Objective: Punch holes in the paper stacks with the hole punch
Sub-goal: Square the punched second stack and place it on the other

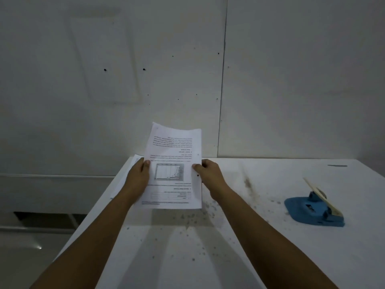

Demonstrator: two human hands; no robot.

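Hands clamp a paper stack (173, 167) above the bench (260, 247), left hand (138, 176) and right hand (210, 176) pinching its side edges, long axis running away from the person; the blue hole punch (312, 209) sits well right, nearer the right hand.

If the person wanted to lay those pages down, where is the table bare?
Bare table lies between the held paper stack and the blue hole punch, and nearer, between the forearms. The far left corner is crowded: more sheets lie behind the left hand. The right hand grips the stack's other edge.
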